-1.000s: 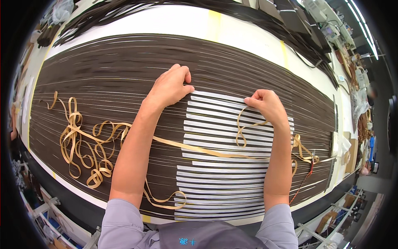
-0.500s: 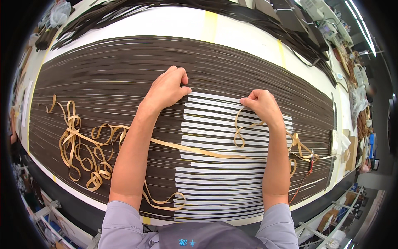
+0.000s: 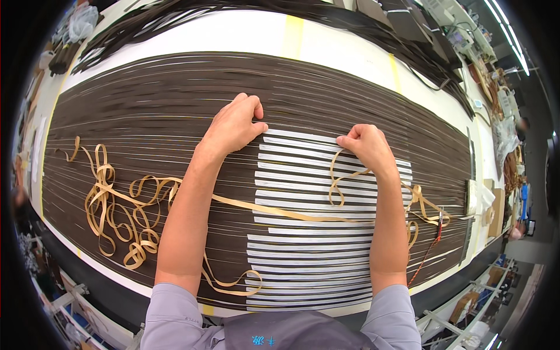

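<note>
The uppermost white strip (image 3: 300, 137) spans the gap between my hands, above a row of white strips (image 3: 315, 185) lying across long dark brown bands (image 3: 157, 102). My left hand (image 3: 233, 125) has curled fingers, its thumb tip at that strip's left end. Farther right, my right hand (image 3: 368, 147) pinches at the strip's edge with thumb and forefinger; exactly what lies between the fingertips is partly hidden. A tan ribbon (image 3: 280, 213) runs beneath both forearms, one loop coming up close to my right fingertips.
Ribbon coils (image 3: 108, 201) heap on the left. A small red tool (image 3: 439, 230) with an orange cord lies at right. Loose dark bands (image 3: 192, 20) lie along the table's far edge. A cardboard box (image 3: 497, 211) stands at the right end. Metal racks (image 3: 449, 329) stand below the near edge.
</note>
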{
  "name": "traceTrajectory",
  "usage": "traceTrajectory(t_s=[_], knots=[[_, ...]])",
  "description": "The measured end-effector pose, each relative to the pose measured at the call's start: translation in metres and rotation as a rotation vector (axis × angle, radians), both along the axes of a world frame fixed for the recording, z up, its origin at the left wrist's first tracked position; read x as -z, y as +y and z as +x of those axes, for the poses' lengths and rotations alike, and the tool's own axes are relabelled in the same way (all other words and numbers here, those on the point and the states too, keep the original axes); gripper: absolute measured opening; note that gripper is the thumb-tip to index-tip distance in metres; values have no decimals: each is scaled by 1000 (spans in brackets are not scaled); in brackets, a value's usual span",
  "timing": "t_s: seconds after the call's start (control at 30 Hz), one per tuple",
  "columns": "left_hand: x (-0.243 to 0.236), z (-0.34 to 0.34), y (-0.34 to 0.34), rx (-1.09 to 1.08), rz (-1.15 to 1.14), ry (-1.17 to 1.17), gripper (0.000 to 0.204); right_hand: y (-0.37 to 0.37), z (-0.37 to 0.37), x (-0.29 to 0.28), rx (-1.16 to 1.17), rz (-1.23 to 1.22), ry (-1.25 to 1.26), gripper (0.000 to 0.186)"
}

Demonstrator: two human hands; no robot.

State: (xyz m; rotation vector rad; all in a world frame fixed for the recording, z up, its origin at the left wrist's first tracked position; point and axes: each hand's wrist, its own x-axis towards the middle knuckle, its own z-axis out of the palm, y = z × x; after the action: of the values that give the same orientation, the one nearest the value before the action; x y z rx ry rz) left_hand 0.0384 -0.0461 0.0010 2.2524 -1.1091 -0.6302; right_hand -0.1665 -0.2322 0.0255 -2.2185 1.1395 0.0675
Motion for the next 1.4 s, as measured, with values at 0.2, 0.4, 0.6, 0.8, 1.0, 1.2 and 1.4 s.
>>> traceTrajectory(t_s=[0.2, 0.4, 0.6, 0.8, 1.0, 1.2, 1.4], knots=[[-4, 0, 0, 20, -25, -20, 19, -4, -1, 3, 7, 18, 9, 29], [-20, -34, -8, 64, -262, -132, 19, -1, 2, -1, -16, -13, 26, 27], [0, -118, -42, 523, -205, -427, 32, -10, -8, 9, -59, -66, -1, 28], [13, -120, -38, 465, -245, -547, 33, -23, -19, 4, -86, 20, -104, 35], [0, -130, -43, 463, -210, -491, 38, -76, -86, -7, 22, 10, -28, 33], [-1, -129, -41, 483, -67, -487, 44, -96, -112, 4, 108, 6, -35, 31], [4, -131, -41, 463, -138, -502, 46, -96, -108, -2, 148, 14, -68, 29]])
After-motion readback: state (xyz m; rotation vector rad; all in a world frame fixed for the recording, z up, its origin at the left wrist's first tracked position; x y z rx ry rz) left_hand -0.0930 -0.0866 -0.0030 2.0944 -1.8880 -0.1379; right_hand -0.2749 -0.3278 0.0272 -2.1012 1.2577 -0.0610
